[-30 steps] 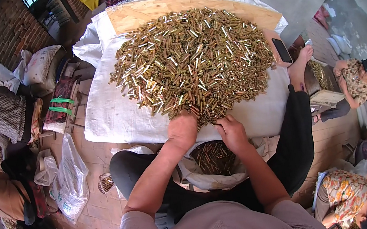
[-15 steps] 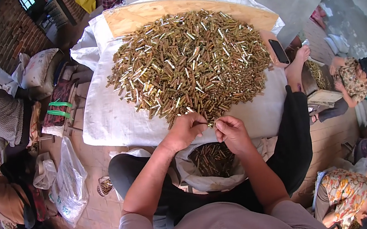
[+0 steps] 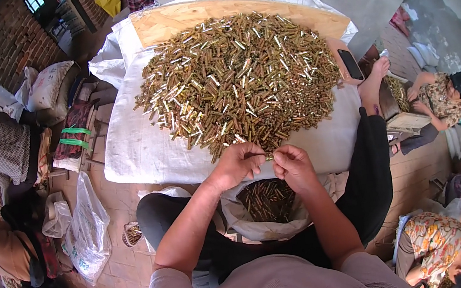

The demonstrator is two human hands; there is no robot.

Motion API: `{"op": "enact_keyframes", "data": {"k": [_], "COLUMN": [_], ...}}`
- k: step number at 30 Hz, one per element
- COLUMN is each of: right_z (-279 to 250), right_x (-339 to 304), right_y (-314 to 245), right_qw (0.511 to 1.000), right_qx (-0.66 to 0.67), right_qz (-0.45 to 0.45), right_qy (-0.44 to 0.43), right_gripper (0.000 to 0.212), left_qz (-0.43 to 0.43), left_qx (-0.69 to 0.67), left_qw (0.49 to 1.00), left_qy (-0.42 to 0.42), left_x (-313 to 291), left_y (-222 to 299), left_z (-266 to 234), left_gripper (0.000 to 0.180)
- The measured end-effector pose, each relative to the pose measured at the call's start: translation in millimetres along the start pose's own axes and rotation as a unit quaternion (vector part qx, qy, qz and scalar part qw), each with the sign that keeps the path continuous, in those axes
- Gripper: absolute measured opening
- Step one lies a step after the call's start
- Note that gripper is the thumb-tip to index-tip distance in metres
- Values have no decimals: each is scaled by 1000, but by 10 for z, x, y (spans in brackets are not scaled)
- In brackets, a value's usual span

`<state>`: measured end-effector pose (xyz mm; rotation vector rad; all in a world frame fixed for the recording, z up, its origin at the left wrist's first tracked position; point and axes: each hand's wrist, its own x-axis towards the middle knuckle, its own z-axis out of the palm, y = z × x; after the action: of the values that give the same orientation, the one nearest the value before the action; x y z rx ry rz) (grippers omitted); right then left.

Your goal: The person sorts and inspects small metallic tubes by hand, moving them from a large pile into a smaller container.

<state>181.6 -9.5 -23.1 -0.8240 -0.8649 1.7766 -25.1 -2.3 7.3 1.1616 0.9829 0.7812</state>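
We locate the small brass-coloured piece [image 3: 269, 158] at the near edge of the white sheet [image 3: 132, 160], between the two hands. The left hand [image 3: 237, 165] is narrow: thumb and forefinger are pinched at the left end of the piece. The right hand [image 3: 294, 164] is likewise narrow, its thumb and curled forefinger closed at the right end. Neither hand is clearly nearer; the fingertips of both appear to touch the piece.

We read the governing relation as follows. The piece lies right of the left fingertips and left of the right fingertips, and its long axis appears to run roughly left to right across the gap. The fingers cover most of it, so we cannot confirm its exact tilt or full shape.

On the far side of the hands we note the pile of brass-coloured pieces [image 3: 239, 81], its near tip just beside the left fingers. A wooden board [image 3: 166, 23] borders the pile at the far side. On the near side, below the hands, an open white sack [image 3: 266, 233] holds similar pieces.
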Motion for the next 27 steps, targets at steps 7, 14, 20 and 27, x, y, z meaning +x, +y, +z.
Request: {"op": "enact_keyframes", "data": {"k": [7,14,20,27], "right_z": [-88,-188,-175,-193], "right_x": [8,21,25,1], "right_y": [1,91,173,25], "right_qw": [999,989,989,995], "right_qx": [35,108,115,64], "right_qz": [33,84,75,75], "right_qy": [-25,-52,-45,-4], "right_gripper": [9,15,16,20], "left_qz": [-2,-7,9,12], "left_qx": [-40,-57,-98,-47], "left_qw": [999,998,995,999], "left_qy": [-13,-15,-21,-11], "left_x": [-1,-8,32,46], "left_y": [-8,28,-67,15], "left_z": [30,54,106,-14], "left_gripper": [12,11,12,11]}}
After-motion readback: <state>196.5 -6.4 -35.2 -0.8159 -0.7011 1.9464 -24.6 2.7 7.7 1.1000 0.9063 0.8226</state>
